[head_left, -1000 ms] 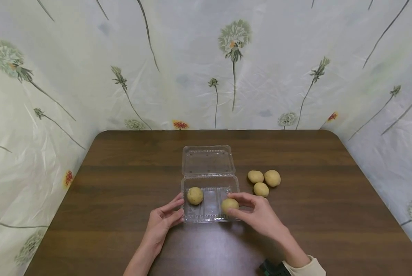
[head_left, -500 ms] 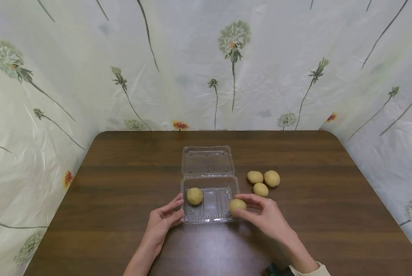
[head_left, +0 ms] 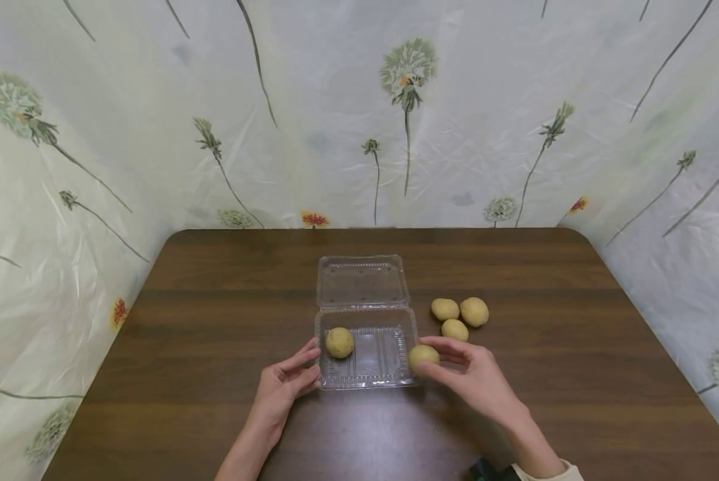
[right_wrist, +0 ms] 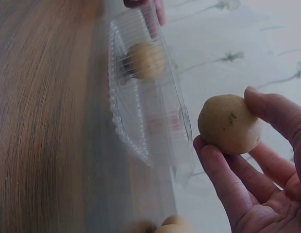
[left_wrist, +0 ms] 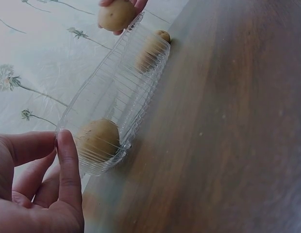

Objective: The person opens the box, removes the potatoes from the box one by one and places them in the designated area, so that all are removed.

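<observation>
A clear plastic clamshell container (head_left: 368,382) stands on the table with its lid (head_left: 362,280) folded back. One potato (head_left: 339,343) lies in its left part. My left hand (head_left: 284,387) pinches the container's left rim between thumb and fingers, plain in the left wrist view. My right hand (head_left: 476,377) holds another potato (right_wrist: 229,124) between thumb and fingertips. In the head view this potato overlaps the container's right rim; both wrist views show it held above rim height. Dark specks mark its skin in the right wrist view.
Three more potatoes (head_left: 454,330) lie close together on the wooden table (head_left: 227,321), right of the container and beyond my right hand. A flower-patterned sheet (head_left: 335,113) hangs behind the table and along both sides.
My right hand has moved to the right with its potato, from over the container's right part to its right rim. The left hand and the potato in the container have stayed in place.
</observation>
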